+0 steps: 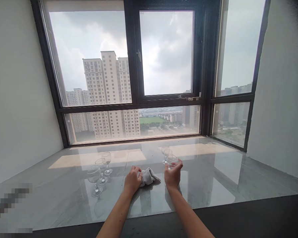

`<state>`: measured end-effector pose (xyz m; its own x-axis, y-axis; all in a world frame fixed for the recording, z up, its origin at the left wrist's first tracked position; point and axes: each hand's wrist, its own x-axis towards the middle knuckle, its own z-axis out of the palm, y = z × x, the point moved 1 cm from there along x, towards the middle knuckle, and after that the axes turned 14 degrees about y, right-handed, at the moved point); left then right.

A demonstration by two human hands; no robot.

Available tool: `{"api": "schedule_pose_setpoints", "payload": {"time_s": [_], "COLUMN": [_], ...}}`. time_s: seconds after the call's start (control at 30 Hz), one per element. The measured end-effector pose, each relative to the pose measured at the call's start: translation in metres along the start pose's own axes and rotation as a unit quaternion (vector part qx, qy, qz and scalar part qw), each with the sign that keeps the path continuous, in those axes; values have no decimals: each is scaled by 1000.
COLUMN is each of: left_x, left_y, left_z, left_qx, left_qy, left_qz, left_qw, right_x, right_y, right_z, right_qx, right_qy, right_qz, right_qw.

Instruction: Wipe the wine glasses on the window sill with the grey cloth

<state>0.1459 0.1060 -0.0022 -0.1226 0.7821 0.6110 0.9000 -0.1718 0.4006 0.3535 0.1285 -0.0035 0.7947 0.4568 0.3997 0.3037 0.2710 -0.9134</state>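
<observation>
My left hand is closed on a crumpled grey cloth near the middle of the sill. To the right, my right hand has its fingers curled around the nearest wine glass of the right-hand group; my palm hides its stem and foot. Just behind it stands another clear wine glass, partly overlapped, and the rim of one more shows farther back. Left of my hands, three upright wine glasses stand in a slanting row: a front one, a middle one and a back one.
The glossy grey stone sill mirrors the window and ends at a dark front edge. Behind it rises a dark-framed window with a handle. White walls close in both sides. A pixelated patch covers the lower left.
</observation>
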Motion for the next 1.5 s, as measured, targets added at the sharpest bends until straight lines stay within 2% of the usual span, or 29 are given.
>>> {"api": "schedule_pose_setpoints", "payload": {"time_s": [0.13, 0.33, 0.63, 1.5], "left_x": [0, 0, 0, -1], "left_y": [-1, -1, -2, -2], "left_z": [1, 2, 2, 0], "left_qx": [-1, -3, -7, 5], "left_qy": [0, 4, 9, 5], "left_qz": [2, 2, 4, 5], "left_qw": [1000, 1000, 1000, 1000], "right_x": [0, 1, 1, 7], "right_y": [0, 1, -3, -2], "right_z": [-2, -6, -9, -10], "right_qx": [-23, -148, -190, -282], "right_qy": [-10, -64, -115, -119], "right_qz": [13, 45, 24, 34], "right_qw": [1000, 986, 975, 951]}}
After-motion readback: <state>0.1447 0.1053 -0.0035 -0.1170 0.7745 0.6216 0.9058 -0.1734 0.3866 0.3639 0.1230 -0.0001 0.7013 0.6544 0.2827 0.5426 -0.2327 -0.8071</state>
